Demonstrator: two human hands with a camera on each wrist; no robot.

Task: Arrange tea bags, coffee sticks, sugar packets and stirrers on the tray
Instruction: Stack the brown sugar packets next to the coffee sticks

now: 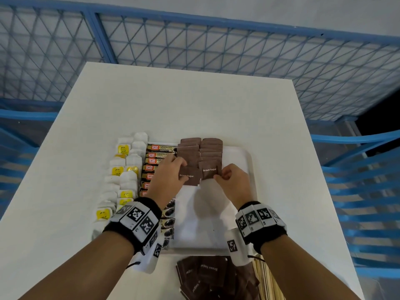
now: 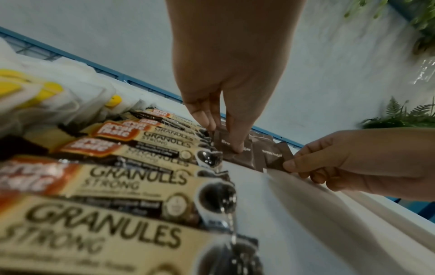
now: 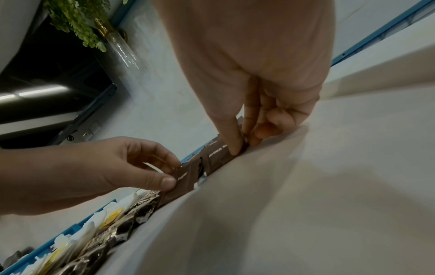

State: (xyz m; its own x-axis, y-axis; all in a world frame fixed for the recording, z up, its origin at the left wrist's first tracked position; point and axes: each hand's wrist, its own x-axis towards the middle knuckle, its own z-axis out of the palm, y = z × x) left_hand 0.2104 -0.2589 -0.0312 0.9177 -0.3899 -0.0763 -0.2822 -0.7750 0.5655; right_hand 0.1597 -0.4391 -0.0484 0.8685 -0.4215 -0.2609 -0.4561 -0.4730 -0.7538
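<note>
A white tray [image 1: 246, 161] holds white tea bags [image 1: 127, 169] with yellow tags at its left, a column of coffee sticks [image 1: 158, 154] beside them, and two overlapping rows of brown sugar packets [image 1: 200, 149] in the middle. My left hand [image 1: 171, 169] pinches a brown sugar packet [image 1: 191, 177] at the near end of the left row. My right hand [image 1: 229, 176] pinches another brown sugar packet [image 1: 208, 169] at the near end of the right row. The left wrist view shows both packets [image 2: 237, 148] low over the tray, thumb on top.
A loose pile of brown sugar packets [image 1: 207, 276] lies on the table near me, in front of the tray. Pale wooden stirrers [image 1: 266, 280] lie to its right. The tray's right and near parts are bare. A blue mesh fence [image 1: 194, 40] stands behind the white table [image 1: 194, 100].
</note>
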